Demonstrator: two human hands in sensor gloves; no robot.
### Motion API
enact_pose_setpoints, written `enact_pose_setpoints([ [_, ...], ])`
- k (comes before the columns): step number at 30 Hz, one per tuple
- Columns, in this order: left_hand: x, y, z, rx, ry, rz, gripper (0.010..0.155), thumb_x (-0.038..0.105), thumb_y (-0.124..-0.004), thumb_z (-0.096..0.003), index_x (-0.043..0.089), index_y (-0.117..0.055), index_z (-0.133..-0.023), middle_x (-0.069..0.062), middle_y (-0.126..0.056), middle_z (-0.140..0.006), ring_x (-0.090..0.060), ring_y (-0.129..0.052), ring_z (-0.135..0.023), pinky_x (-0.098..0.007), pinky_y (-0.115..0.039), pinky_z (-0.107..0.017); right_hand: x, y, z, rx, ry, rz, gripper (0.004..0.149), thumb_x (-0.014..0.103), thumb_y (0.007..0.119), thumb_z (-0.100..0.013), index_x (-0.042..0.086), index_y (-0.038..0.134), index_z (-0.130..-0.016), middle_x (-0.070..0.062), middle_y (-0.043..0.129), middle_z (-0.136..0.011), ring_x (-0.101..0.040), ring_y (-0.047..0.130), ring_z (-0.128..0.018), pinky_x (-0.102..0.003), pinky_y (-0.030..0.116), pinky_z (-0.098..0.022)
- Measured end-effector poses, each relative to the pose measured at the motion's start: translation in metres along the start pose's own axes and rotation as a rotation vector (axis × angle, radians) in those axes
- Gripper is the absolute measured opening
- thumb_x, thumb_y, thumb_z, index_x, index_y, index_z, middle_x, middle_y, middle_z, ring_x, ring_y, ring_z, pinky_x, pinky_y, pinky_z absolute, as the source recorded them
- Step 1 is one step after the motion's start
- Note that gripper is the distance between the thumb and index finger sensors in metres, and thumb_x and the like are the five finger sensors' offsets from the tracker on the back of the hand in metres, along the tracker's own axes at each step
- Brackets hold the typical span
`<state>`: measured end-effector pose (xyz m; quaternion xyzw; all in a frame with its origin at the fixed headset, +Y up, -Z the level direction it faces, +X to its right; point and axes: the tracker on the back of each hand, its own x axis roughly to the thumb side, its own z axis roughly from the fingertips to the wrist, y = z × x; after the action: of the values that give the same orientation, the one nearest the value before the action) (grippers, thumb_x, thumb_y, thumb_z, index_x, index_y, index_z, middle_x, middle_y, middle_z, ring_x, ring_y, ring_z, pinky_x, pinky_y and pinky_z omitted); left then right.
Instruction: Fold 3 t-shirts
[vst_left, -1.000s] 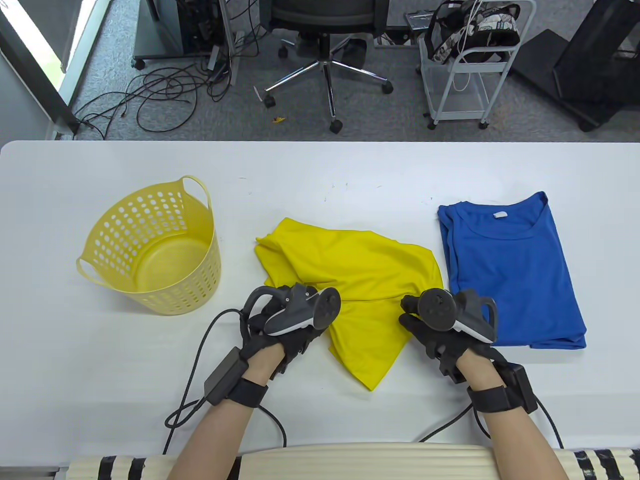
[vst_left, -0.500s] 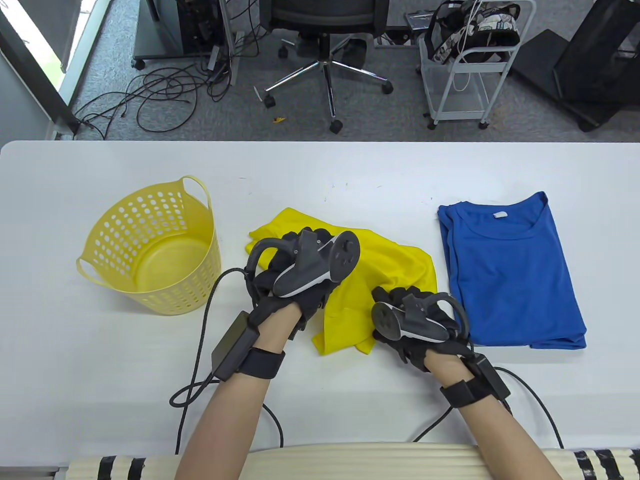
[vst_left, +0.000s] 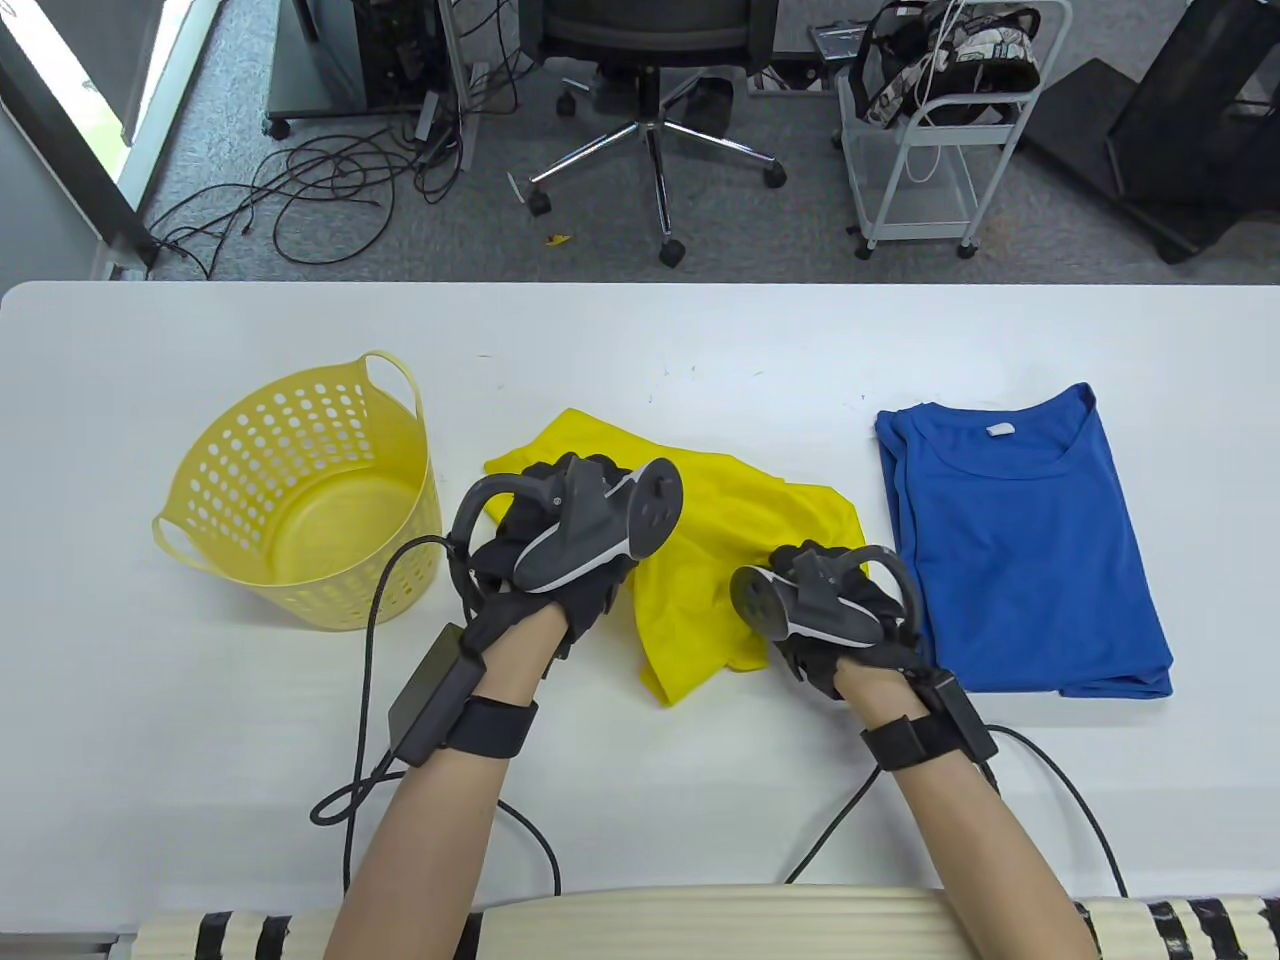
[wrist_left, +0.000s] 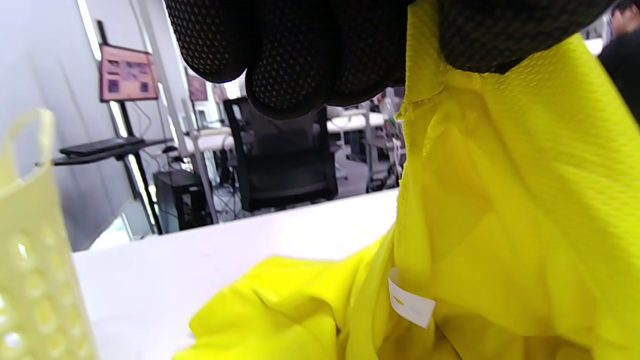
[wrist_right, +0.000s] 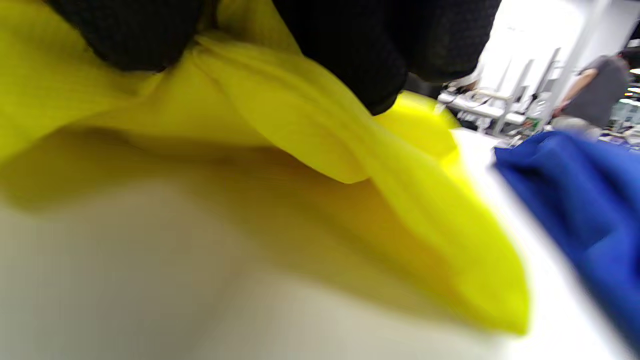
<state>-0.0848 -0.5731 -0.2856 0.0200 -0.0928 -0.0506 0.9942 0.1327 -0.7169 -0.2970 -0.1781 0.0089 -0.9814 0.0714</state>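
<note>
Both grips, left hand (vst_left: 545, 560) and right hand (vst_left: 835, 625), are pinching the yellow t-shirt (vst_left: 720, 530); you're needing it spread flat mid-table.

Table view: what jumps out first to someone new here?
The bright yellow t-shirt bunched mid-table, with the left hand and right hand each gripping its fabric; both wrist views show gloved fingers pinching yellow cloth. To its right lies a blue t-shirt already folded flat. On the left stands a yellow perforated basket with nothing visible inside.
</note>
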Motion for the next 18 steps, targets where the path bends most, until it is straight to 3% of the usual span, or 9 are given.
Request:
enact_pose_setpoints([
  [8, -0.041, 0.059, 0.027, 0.149, 0.082, 0.111, 0.041, 0.052, -0.080, -0.0385, 0.030, -0.083, -0.073, 0.001, -0.088, -0.069, -0.019, -0.092, -0.063, -0.041, -0.072, -0.059, -0.065, -0.152, 0.029, -0.366, 0.139, -0.073, 0.042, 0.037, 0.078, -0.038, 0.028, 0.076, -0.079, -0.005, 0.081, -0.075, -0.028, 0.085, -0.062, -0.053, 0.069, -0.057],
  [12, -0.054, 0.088, 0.042, 0.246, 0.073, 0.173, 0.041, 0.052, -0.079, -0.0389, 0.029, -0.083, -0.073, 0.001, -0.088, -0.069, -0.020, -0.092, -0.063, -0.041, -0.072, -0.058, -0.068, -0.201, 0.034, -0.489, 0.158, -0.102, 0.042, 0.037, 0.078, -0.039, 0.029, 0.076, -0.080, -0.005, 0.079, -0.077, -0.029, 0.083, -0.064, -0.053, 0.067, -0.058],
  [15, -0.058, 0.092, 0.044, 0.233, 0.071, 0.163, 0.041, 0.052, -0.080, -0.0389, 0.029, -0.083, -0.073, 0.001, -0.088, -0.069, -0.020, -0.092, -0.063, -0.041, -0.072, -0.058, -0.060, -0.203, 0.019, -0.449, 0.147, -0.102, 0.043, 0.036, 0.078, -0.039, 0.026, 0.076, -0.080, -0.005, 0.080, -0.075, -0.029, 0.084, -0.062, -0.053, 0.068, -0.057],
  [18, -0.060, 0.076, 0.036, 0.143, 0.069, 0.120, 0.041, 0.052, -0.079, -0.0396, 0.029, -0.083, -0.074, 0.001, -0.088, -0.069, -0.019, -0.092, -0.063, -0.040, -0.073, -0.058, -0.049, -0.167, -0.011, -0.307, 0.106, -0.057, 0.043, 0.038, 0.078, -0.039, 0.026, 0.076, -0.080, -0.004, 0.082, -0.075, -0.027, 0.086, -0.061, -0.052, 0.070, -0.056],
])
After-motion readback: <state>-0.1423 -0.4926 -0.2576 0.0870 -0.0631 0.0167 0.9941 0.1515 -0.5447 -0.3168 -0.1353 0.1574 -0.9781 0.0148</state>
